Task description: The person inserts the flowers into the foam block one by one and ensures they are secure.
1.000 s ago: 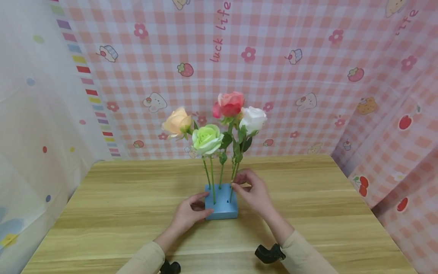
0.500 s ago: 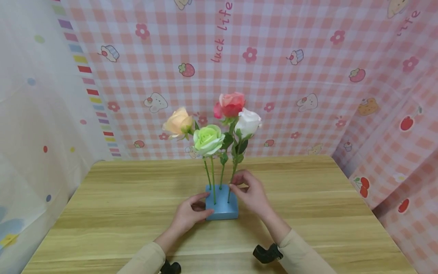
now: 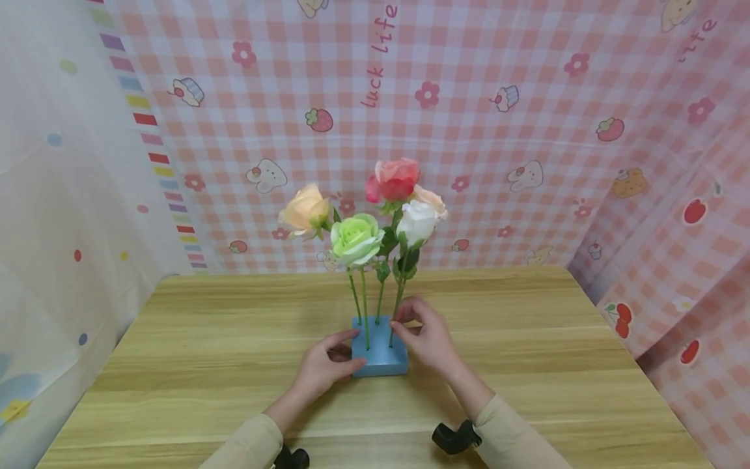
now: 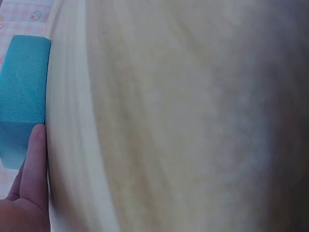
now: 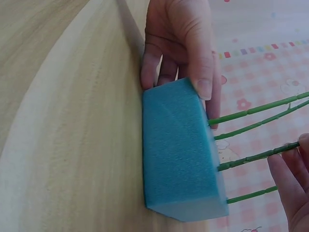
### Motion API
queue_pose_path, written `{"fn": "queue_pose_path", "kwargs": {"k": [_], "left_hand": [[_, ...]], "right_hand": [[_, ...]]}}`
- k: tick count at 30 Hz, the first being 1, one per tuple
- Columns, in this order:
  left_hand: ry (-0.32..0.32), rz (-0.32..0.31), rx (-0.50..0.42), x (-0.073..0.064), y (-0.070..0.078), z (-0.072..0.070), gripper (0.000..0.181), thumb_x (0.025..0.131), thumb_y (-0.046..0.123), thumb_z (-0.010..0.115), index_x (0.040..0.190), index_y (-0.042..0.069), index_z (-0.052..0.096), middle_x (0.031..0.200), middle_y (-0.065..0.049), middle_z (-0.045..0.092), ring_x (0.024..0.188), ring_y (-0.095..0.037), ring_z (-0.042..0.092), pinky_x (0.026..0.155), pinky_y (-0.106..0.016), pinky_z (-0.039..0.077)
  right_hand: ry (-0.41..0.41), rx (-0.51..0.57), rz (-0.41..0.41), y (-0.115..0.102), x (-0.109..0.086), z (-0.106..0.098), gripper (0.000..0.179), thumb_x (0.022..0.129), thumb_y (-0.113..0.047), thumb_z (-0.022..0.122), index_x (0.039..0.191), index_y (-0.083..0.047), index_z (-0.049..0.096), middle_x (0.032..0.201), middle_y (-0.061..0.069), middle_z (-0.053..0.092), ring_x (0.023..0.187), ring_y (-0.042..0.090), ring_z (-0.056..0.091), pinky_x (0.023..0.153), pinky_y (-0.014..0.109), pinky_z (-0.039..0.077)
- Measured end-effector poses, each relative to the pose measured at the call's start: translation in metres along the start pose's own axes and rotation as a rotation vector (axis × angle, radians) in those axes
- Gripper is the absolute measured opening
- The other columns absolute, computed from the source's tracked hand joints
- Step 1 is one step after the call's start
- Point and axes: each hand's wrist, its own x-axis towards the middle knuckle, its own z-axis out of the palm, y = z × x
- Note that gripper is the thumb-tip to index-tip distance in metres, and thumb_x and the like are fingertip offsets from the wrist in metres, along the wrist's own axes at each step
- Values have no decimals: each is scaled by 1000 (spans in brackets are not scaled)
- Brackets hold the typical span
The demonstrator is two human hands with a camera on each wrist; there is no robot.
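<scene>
A light blue foam block [image 3: 383, 360] sits on the table with several artificial roses standing in its top. My left hand [image 3: 322, 365] holds the block's left side, thumb at the front corner, other fingers further back. Between thumb and fingertips my right hand [image 3: 430, 335] pinches the green stem [image 5: 251, 158] of a white rose [image 3: 417, 223]. That stem's lower end meets the block's top at the front right; how deep it goes is hidden. Also standing there are a peach rose [image 3: 306, 210], a light green rose [image 3: 356, 240] and a pinkish-red rose [image 3: 394, 180].
Behind the white rose shows another pale peach rose [image 3: 432, 200], its stem hard to separate. The wooden table [image 3: 205, 365] extends around the block. Checked cloth [image 3: 469, 137] hangs behind, and black wrist mounts [image 3: 456, 438] sit near the sleeves.
The white rose's head has swung left and slightly down, uncovering the peach rose behind. Its stem's lower end moved left onto a hole in the block. My left hand stays put.
</scene>
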Motion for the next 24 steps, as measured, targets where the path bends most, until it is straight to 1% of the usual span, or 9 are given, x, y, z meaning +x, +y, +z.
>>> {"fn": "queue_pose_path", "kwargs": {"k": [6, 11, 24], "left_hand": [[0, -2, 1, -1, 0, 0, 59, 80, 17, 85, 135, 11, 62, 106, -13, 64, 89, -21, 65, 68, -34, 62], [-2, 4, 6, -1, 1, 1, 59, 80, 17, 85, 135, 11, 62, 106, -13, 64, 89, -22, 65, 67, -34, 62], [1, 0, 13, -1, 2, 0, 59, 81, 17, 84, 135, 11, 62, 107, -13, 64, 90, -22, 65, 67, -34, 62]], "right_hand": [[-9, 8, 11, 2, -2, 1, 16, 85, 15, 67, 93, 9, 56, 88, 20, 62, 84, 34, 66, 67, 25, 60], [-17, 16, 1, 5, -3, 1, 16, 85, 16, 67, 93, 10, 55, 89, 23, 62, 85, 38, 65, 68, 25, 61], [-20, 10, -32, 10, -4, 2, 16, 86, 17, 66, 94, 10, 54, 88, 21, 61, 84, 36, 65, 68, 29, 62]]}}
